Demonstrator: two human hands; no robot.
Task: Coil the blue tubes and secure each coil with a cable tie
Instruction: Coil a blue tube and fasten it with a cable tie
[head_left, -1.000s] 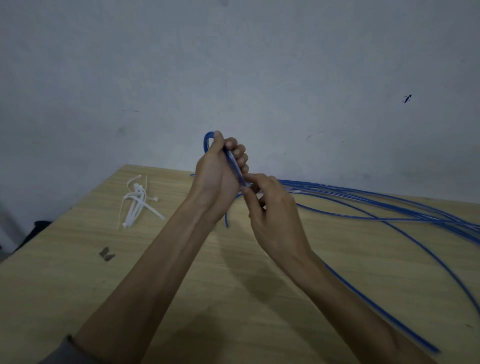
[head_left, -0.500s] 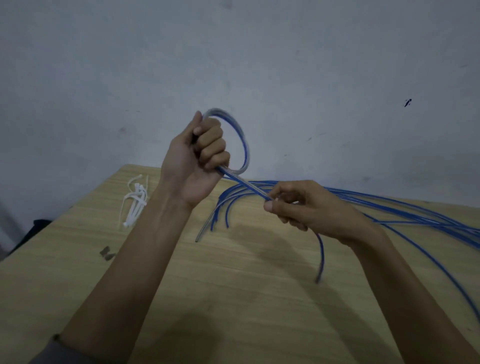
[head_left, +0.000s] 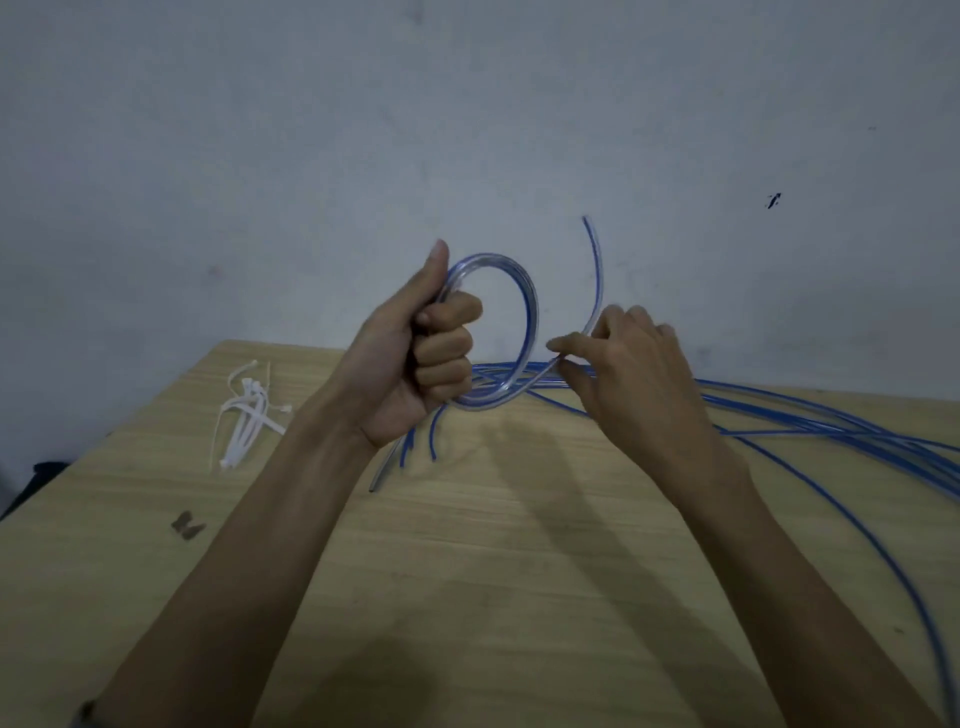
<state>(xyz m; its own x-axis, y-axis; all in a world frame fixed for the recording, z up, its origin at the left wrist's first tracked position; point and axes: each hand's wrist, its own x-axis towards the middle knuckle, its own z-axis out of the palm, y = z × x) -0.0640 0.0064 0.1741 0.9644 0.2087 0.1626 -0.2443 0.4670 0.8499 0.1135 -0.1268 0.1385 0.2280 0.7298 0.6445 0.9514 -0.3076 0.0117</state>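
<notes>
Your left hand (head_left: 415, 364) is raised above the wooden surface (head_left: 467, 571), fingers curled into a fist and clamped on a coil (head_left: 524, 332) of blue tube, thumb standing straight up. The coil forms a loop that leaves the fist at the top and returns to it at the bottom; how many turns lie in it cannot be counted, since the strands overlap and the palm hides where they meet. Your right hand (head_left: 639, 374) sits just right of the coil, seen from the back, with thumb and forefinger pinching the same tube where it leaves the loop. The remaining fingers are bent, and their tips are hidden behind the hand. Beyond the pinch, the free end (head_left: 597, 265) curves upward against the grey wall (head_left: 467, 130).

Below the left fist, several short tube ends (head_left: 415, 447) hang toward the surface, blurred. A loose bundle of blue tubes (head_left: 831, 421) lies on the surface behind both hands and fans out to the right, where the frame edge cuts it off. One strand (head_left: 883, 561) runs down along the right forearm and out of view.

A bunch of white cable ties (head_left: 247, 415) lies on the surface well left of the left hand. A small dark object (head_left: 187, 525) nearer you is too indistinct to identify.
</notes>
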